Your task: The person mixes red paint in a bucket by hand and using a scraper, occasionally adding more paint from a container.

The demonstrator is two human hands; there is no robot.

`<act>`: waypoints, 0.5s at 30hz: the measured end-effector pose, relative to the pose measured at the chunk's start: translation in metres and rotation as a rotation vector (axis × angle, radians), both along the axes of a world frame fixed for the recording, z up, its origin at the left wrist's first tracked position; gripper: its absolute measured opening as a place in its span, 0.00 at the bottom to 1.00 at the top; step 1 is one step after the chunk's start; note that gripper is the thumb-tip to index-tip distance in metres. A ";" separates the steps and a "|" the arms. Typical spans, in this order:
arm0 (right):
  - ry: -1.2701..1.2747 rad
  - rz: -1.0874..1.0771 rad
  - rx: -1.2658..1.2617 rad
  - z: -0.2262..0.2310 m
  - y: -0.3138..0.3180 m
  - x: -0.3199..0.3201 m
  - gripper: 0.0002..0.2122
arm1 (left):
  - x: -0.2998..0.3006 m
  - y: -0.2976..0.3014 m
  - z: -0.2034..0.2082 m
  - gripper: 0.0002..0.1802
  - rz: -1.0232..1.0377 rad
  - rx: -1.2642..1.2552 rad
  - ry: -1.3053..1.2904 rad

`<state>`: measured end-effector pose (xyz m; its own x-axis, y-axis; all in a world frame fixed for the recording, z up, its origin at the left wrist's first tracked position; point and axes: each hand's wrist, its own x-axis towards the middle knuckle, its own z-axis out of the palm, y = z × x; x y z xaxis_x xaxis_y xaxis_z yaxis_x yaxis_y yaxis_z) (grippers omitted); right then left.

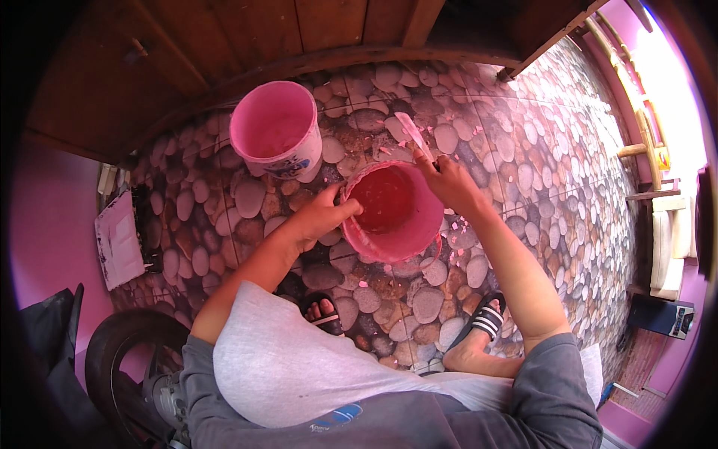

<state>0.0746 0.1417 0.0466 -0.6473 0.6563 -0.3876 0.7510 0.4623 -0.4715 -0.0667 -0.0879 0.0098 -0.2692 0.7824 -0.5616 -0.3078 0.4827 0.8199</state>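
A pink bucket [427, 218] stands on the floor between my feet, with a reddish inside and a crusted rim. My left hand [333, 212] grips its left rim, thumb over the inside and fingers outside. Over the far right rim, my right hand [451, 184] is closed around the handle of a flat, pink-smeared blade-like tool [409, 130], perhaps a scraper. The blade points up and away from me, outside the bucket. Beyond, to the left, sits a larger white bucket [307, 159] whose inside looks pink.
Small pink flakes [443, 120] lie scattered on the pebble-patterned floor [538, 187]. A wooden cabinet [262, 30] spans the far side. A black wheel [112, 359] is at the lower left, near a pale stained panel [120, 239]. Bamboo furniture [642, 123] stands at right.
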 end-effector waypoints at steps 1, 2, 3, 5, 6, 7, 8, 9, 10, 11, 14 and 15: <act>0.013 -0.021 0.018 -0.005 0.004 0.003 0.37 | 0.003 -0.002 0.003 0.39 0.047 0.033 -0.070; 0.007 -0.026 0.020 -0.008 0.011 0.007 0.37 | 0.005 -0.003 0.003 0.37 0.093 0.065 -0.140; 0.024 -0.063 -0.110 -0.009 0.017 0.009 0.36 | 0.006 -0.007 0.000 0.37 0.093 0.062 -0.143; 0.060 -0.148 -0.337 -0.006 0.029 0.018 0.30 | 0.007 -0.013 -0.012 0.33 0.140 0.247 0.036; 0.055 -0.149 -0.338 0.000 0.034 0.024 0.30 | 0.005 -0.015 -0.020 0.33 0.140 0.245 0.032; 0.006 -0.063 -0.134 0.010 0.040 0.030 0.29 | 0.002 -0.017 -0.027 0.31 0.140 0.218 0.219; -0.043 0.022 0.073 0.022 0.042 0.034 0.27 | 0.001 -0.018 -0.032 0.30 0.138 0.192 0.405; -0.061 0.096 0.134 0.048 0.033 0.031 0.26 | 0.004 -0.023 -0.033 0.30 0.145 0.177 0.410; -0.082 0.169 0.195 0.081 0.023 0.031 0.24 | 0.013 -0.027 -0.036 0.29 0.169 0.250 0.572; -0.057 0.249 0.158 0.109 0.016 0.035 0.22 | 0.023 -0.028 -0.037 0.28 0.187 0.333 0.731; -0.099 0.465 0.009 0.175 0.001 0.036 0.17 | 0.041 -0.031 -0.034 0.30 0.203 0.223 0.695; -0.104 0.462 0.010 0.176 -0.003 0.039 0.17 | 0.047 -0.029 -0.036 0.32 0.200 0.208 0.756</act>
<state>0.1137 0.1386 0.2230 -0.8304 0.3130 -0.4609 0.5087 0.7634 -0.3980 -0.0198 -0.1166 -0.0261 -0.6635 0.7479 -0.0206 0.3011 0.2921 0.9078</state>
